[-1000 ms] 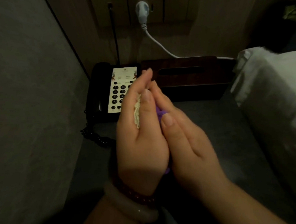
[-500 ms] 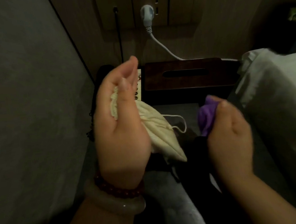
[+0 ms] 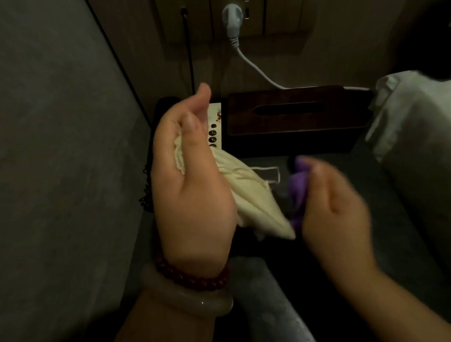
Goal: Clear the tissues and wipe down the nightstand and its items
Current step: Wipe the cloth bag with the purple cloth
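My left hand (image 3: 191, 188) is raised above the dark nightstand (image 3: 396, 213) and grips a cream drawstring pouch (image 3: 250, 198), thumb pressed on its gathered top. The pouch hangs down to the right with its cord looping out. Close beside it my right hand (image 3: 335, 209), blurred by motion, pinches a bunched purple cloth (image 3: 299, 187). At the back stands a dark wooden tissue box (image 3: 289, 114) with an empty-looking slot. A black telephone (image 3: 215, 129) with a white keypad is mostly hidden behind my left hand.
A grey padded wall (image 3: 54, 155) closes in the left side. White bedding (image 3: 423, 137) borders the nightstand on the right. A white plug and cable (image 3: 233, 19) run from the wall socket down behind the tissue box. The phone's coiled cord (image 3: 145, 194) hangs at the left edge.
My hands were pressed together a second ago and have parted. The left lifted the cream pouch; the right drew out the purple cloth, and has now swung back close to the pouch.
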